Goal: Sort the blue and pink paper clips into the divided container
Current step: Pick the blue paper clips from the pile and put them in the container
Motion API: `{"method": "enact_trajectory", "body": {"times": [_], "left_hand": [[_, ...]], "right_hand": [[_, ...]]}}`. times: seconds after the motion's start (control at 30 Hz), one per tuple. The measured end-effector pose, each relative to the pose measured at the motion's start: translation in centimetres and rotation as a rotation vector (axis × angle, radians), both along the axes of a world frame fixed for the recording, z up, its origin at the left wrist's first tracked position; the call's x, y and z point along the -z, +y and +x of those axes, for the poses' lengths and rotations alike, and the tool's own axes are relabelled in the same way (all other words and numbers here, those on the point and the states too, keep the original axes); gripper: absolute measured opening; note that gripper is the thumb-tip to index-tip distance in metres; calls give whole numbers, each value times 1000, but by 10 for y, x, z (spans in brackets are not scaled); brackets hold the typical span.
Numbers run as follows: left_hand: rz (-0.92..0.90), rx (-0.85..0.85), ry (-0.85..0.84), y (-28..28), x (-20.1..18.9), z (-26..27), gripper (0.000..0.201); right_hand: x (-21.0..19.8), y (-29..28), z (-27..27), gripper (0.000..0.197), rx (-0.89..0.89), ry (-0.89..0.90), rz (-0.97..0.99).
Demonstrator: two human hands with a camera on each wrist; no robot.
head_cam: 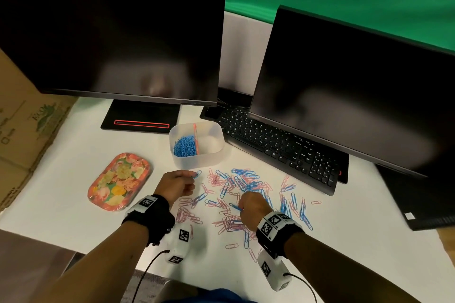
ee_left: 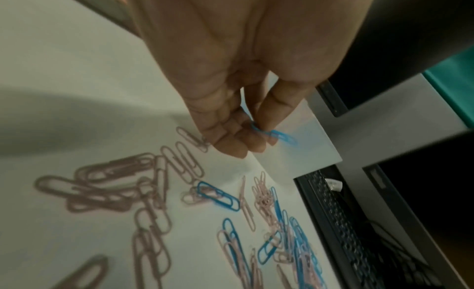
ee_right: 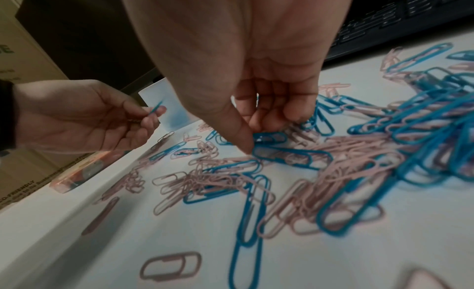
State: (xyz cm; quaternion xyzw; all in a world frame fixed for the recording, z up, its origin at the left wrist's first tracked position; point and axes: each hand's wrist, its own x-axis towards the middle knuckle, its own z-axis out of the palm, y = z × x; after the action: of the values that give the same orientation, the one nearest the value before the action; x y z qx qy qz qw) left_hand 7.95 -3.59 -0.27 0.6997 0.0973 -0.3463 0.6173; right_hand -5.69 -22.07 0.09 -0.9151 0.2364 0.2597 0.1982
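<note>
Blue and pink paper clips [head_cam: 241,194] lie mixed in a loose pile on the white table. Behind the pile stands the translucent divided container [head_cam: 197,162]; its left half holds blue clips [head_cam: 184,147], and its right half looks empty. My left hand [head_cam: 193,176] pinches one blue clip [ee_left: 279,135] just in front of the container, above the table. My right hand [ee_right: 256,137] curls down into the pile, thumb and fingertips closing on a blue clip [ee_right: 269,137] that lies among pink ones. In the right wrist view my left hand [ee_right: 153,115] shows with its clip [ee_right: 156,107].
A floral tray [head_cam: 120,181] lies left of the pile. A black keyboard [head_cam: 278,147] runs along the right, under a dark monitor [head_cam: 357,96]; another monitor [head_cam: 118,37] stands behind the container. A cardboard box [head_cam: 24,130] sits far left. The table's front edge is near my forearms.
</note>
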Motion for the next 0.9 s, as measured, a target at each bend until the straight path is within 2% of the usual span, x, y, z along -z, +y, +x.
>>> {"method": "enact_trajectory", "body": {"times": [0.13, 0.23, 0.33, 0.47, 0.53, 0.63, 0.7, 0.8, 0.9], "left_hand": [[-131, -149, 140, -1, -5, -2, 23], [-228, -231, 244, -3, -6, -4, 19], [-253, -209, 284, -10, -10, -7, 18], [-197, -201, 269, -14, -11, -7, 19], [-63, -73, 139, -14, -10, -6, 18], [434, 443, -312, -15, -5, -9, 8], [650, 668, -493, -14, 0, -14, 2], [728, 734, -596, -14, 9, -17, 4], [693, 744, -607, -15, 7, -17, 12]], "right_hand": [[0, -5, -1, 22, -12, -28, 0], [-6, -9, 2, 14, 28, -108, 100], [-13, -11, 4, 21, 174, -216, 307], [-22, -9, 9, 24, 454, -255, 793], [-27, -7, 11, 24, 601, -267, 983], [-30, -6, 12, 21, 725, -267, 1127], [-31, -5, 13, 22, 785, -263, 1139], [-34, -4, 15, 19, 830, -264, 1087], [-35, -5, 18, 13, 844, -257, 1027]]}}
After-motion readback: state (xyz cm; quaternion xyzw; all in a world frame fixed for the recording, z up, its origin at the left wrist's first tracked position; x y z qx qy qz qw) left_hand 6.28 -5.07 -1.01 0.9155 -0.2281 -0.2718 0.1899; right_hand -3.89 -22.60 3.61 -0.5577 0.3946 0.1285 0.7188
